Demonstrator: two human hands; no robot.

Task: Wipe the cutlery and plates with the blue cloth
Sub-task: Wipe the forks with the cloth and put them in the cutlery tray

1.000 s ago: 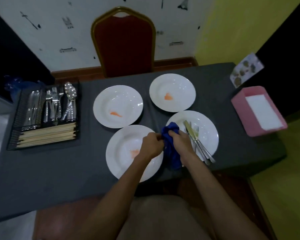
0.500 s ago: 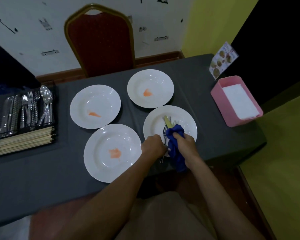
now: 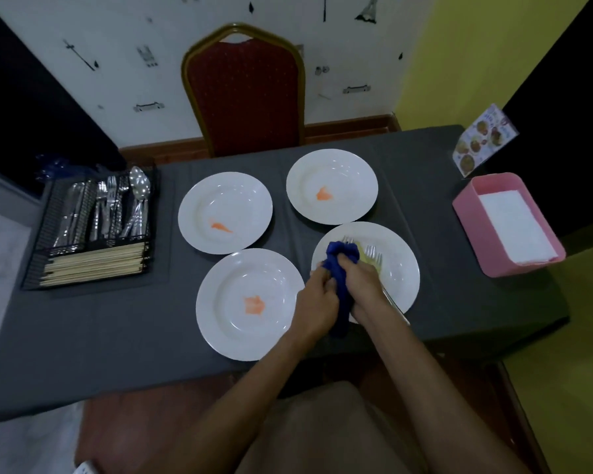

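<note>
While both my hands bunch the crumpled blue cloth (image 3: 339,265) over the round white plate right of centre (image 3: 406,278), most of the job looks undone. My left hand (image 3: 314,302) and right hand (image 3: 363,285) each curl tightly around the cloth. Whether a utensil sits inside its folds, I cannot tell. Silver metal forks (image 3: 374,260) lie on that plate, just beyond my knuckles. Three more white plates carry orange smears: the left plate (image 3: 199,200), the upper plate (image 3: 356,172) and the lower plate (image 3: 220,323). I judge all three unwiped.
</note>
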